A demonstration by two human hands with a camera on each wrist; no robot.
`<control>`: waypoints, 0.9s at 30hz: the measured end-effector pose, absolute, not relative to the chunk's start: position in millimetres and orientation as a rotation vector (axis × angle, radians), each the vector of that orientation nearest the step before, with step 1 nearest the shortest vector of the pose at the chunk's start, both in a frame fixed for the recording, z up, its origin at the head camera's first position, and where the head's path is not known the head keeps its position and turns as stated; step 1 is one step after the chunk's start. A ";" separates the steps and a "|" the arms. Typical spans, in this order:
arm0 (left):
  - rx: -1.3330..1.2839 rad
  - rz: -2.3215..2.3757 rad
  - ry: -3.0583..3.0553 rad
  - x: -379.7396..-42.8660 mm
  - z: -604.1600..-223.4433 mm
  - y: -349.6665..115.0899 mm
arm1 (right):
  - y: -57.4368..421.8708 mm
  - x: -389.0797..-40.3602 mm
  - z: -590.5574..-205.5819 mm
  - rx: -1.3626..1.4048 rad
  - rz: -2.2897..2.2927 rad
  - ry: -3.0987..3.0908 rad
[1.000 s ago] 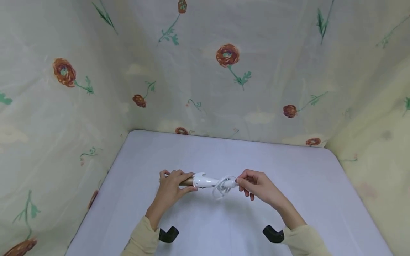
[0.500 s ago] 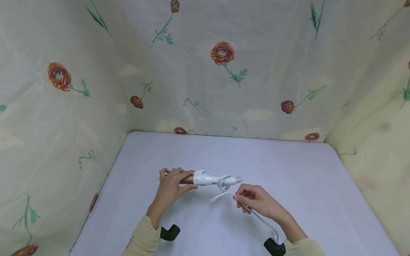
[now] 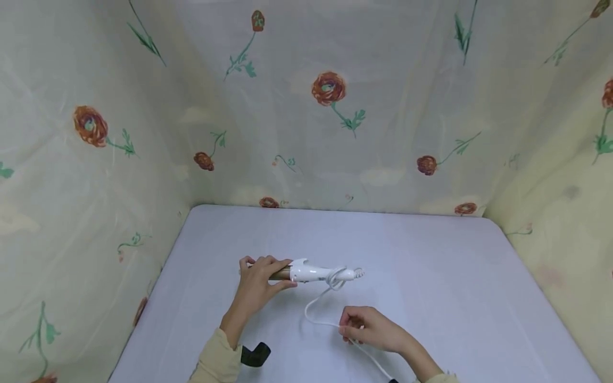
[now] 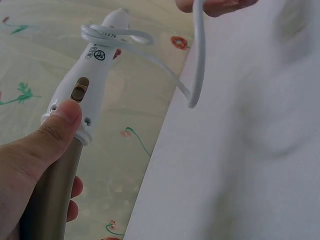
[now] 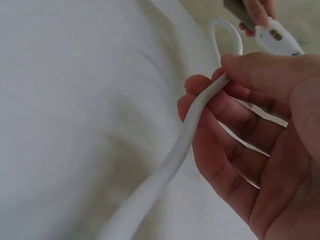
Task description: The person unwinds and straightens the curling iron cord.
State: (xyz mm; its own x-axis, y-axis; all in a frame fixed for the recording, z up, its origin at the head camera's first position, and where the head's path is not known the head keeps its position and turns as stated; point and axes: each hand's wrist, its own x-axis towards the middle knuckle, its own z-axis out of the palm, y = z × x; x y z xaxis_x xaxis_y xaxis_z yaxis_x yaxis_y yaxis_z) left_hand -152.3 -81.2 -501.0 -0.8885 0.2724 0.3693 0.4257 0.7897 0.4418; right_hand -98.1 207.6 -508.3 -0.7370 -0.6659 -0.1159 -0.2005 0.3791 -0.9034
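Observation:
A curling iron with a white handle [image 3: 311,273] and a brown-gold barrel [image 4: 52,195] is held level above the table by my left hand [image 3: 256,282]. The left thumb [image 4: 55,125] lies just below the sliding switch [image 4: 80,90] on the handle. White cord [image 3: 335,279] is looped round the handle's narrow end, near a ribbed collar [image 3: 358,273]. From that loop the cord hangs in a slack curve to my right hand [image 3: 371,327], which pinches it between thumb and fingers. Past the fingers the cord [image 5: 175,155] runs on toward the right wrist.
The items are over a white table [image 3: 407,250] with rounded far corners. Floral sheeting [image 3: 306,122] surrounds it at the back and both sides. A black wrist-mounted piece [image 3: 256,355] sticks out by the left sleeve [image 3: 217,356].
My right hand has moved from the handle's end down and toward me, pulling out a length of cord. The loop round the handle is smaller. The left hand keeps its grip.

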 end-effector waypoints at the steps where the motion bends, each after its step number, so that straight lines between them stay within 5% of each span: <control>1: -0.537 -0.765 -2.694 -152.0 -501.2 -81.3 | 207.0 -97.8 -511.3 -0.737 -1.311 2.192; 21: -0.533 -0.761 -2.659 -154.7 -499.5 -78.4 | 210.8 -107.0 -548.8 -0.714 -1.241 2.101; 27: -0.538 -0.768 -2.656 -154.0 -500.6 -76.5 | 204.9 -109.6 -542.9 -0.447 -1.528 1.968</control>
